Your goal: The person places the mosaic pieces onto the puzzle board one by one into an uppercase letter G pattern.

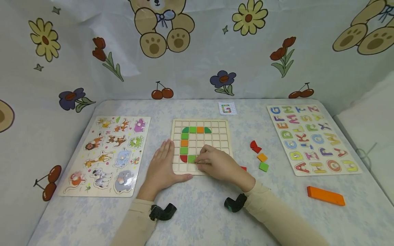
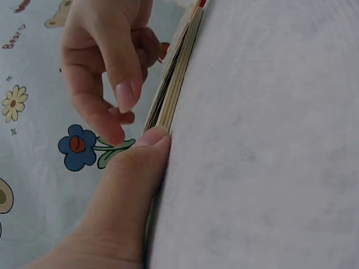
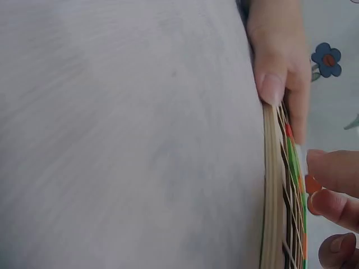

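A wooden grid board lies on the table, with green, orange and red tiles set in a C-shaped line. My left hand rests along its left edge, fingers straight; the thumb touches the near edge. My right hand is over the board's lower part, fingertips beside a green tile in the lower row. Left of that tile sits a red rounded tile. In the left wrist view the right hand's fingers are loosely bent, with no tile visible between them.
Right of the board lie loose red pieces, an orange tile and a green tile. A pattern card is behind it. An animal puzzle flanks it left, a letter puzzle right. An orange bar lies near right.
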`<action>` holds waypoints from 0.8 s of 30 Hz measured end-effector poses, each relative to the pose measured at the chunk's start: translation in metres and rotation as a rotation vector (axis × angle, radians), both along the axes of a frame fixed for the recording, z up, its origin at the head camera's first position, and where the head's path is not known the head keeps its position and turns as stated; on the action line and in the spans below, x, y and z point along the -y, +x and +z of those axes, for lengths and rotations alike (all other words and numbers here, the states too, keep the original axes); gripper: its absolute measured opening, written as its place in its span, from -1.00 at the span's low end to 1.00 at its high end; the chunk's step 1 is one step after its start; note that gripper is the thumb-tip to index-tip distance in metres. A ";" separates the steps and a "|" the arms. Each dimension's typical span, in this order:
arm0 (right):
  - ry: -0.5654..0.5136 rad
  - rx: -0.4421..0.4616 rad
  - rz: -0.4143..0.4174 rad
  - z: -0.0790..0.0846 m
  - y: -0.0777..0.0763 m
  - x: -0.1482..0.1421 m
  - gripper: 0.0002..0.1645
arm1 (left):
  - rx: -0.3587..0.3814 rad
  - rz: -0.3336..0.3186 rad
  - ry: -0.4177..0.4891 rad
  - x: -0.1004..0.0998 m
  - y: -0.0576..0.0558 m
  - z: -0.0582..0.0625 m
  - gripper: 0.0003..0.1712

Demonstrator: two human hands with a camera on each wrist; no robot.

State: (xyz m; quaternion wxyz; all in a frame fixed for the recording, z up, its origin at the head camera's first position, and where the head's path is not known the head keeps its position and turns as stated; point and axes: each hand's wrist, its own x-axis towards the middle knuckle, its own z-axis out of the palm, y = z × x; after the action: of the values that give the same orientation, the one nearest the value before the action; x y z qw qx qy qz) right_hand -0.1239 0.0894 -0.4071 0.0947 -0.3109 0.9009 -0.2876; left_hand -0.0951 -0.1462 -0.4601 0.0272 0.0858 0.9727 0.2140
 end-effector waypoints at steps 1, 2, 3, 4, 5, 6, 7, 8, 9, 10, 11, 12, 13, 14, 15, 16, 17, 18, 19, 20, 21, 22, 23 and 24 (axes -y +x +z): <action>0.002 0.006 -0.019 0.001 0.001 -0.006 -0.75 | 0.001 0.002 0.002 0.000 0.000 0.000 0.65; 0.008 0.014 -0.045 0.003 0.002 -0.012 -0.73 | 0.003 0.003 0.002 0.000 0.000 0.000 0.65; 0.016 0.015 -0.072 0.004 0.003 -0.020 -0.71 | 0.005 0.004 0.005 0.000 -0.001 0.000 0.65; 0.027 0.018 -0.107 0.005 0.003 -0.027 -0.70 | 0.007 0.005 0.007 0.000 -0.001 0.001 0.65; 0.035 0.021 -0.139 0.006 0.003 -0.036 -0.68 | 0.009 0.007 0.004 0.000 -0.001 0.001 0.65; 0.044 0.025 -0.175 0.006 0.004 -0.045 -0.67 | 0.010 0.006 0.004 0.000 -0.001 0.000 0.65; 0.058 0.027 -0.211 0.007 0.004 -0.054 -0.67 | 0.009 0.006 0.004 0.000 -0.001 0.000 0.65; 0.068 0.030 -0.242 0.007 0.004 -0.064 -0.66 | 0.007 0.004 0.004 0.000 -0.001 0.000 0.65; 0.083 0.026 -0.274 0.008 0.004 -0.074 -0.64 | 0.006 0.003 0.005 0.000 -0.001 -0.001 0.65; 0.097 0.026 -0.307 0.008 0.004 -0.084 -0.62 | 0.003 0.002 0.004 0.000 -0.001 -0.001 0.65; 0.106 0.029 -0.331 0.009 0.003 -0.094 -0.60 | 0.002 0.002 0.003 0.000 -0.001 -0.001 0.65; 0.125 0.027 -0.360 0.009 0.003 -0.104 -0.59 | 0.001 0.002 0.004 0.000 -0.001 -0.002 0.65; 0.142 0.029 -0.387 0.009 0.003 -0.113 -0.59 | -0.001 0.003 0.004 0.000 -0.001 -0.002 0.65; 0.154 0.034 -0.411 0.010 0.002 -0.122 -0.58 | -0.005 0.002 0.006 0.000 0.000 -0.001 0.65; 0.169 0.038 -0.436 0.010 0.002 -0.130 -0.57 | -0.008 0.001 0.008 0.000 0.000 -0.001 0.65; 0.181 0.044 -0.458 0.011 0.002 -0.137 -0.56 | -0.011 0.000 0.010 0.000 0.000 -0.001 0.65; 0.196 0.050 -0.477 0.011 0.002 -0.143 -0.54 | -0.015 0.000 0.010 0.000 0.000 -0.001 0.65; 0.211 0.058 -0.498 0.010 0.002 -0.148 -0.53 | -0.017 0.000 0.013 0.000 0.000 0.000 0.64; 0.221 0.071 -0.512 0.010 0.003 -0.152 -0.52 | -0.017 0.000 0.016 0.000 0.000 0.000 0.64; 0.232 0.084 -0.522 0.010 0.003 -0.156 -0.51 | -0.016 -0.001 0.019 0.000 0.000 0.000 0.64; 0.241 0.093 -0.528 0.009 0.003 -0.158 -0.51 | -0.013 0.001 0.020 0.000 0.000 0.000 0.64; 0.245 0.102 -0.532 0.008 0.002 -0.161 -0.50 | -0.010 0.002 0.019 0.000 0.000 0.000 0.64; 0.246 0.111 -0.534 0.007 0.002 -0.162 -0.51 | -0.009 0.002 0.019 0.000 0.000 0.000 0.64; 0.243 0.122 -0.535 0.006 0.002 -0.163 -0.53 | -0.007 0.002 0.020 -0.001 0.000 0.000 0.64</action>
State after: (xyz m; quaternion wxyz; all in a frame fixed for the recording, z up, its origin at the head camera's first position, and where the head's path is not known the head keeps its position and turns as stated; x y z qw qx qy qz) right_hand -0.1218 0.2528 -0.4012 0.1058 -0.0310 0.9714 -0.2105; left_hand -0.0946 -0.1457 -0.4601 0.0226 0.0859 0.9706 0.2236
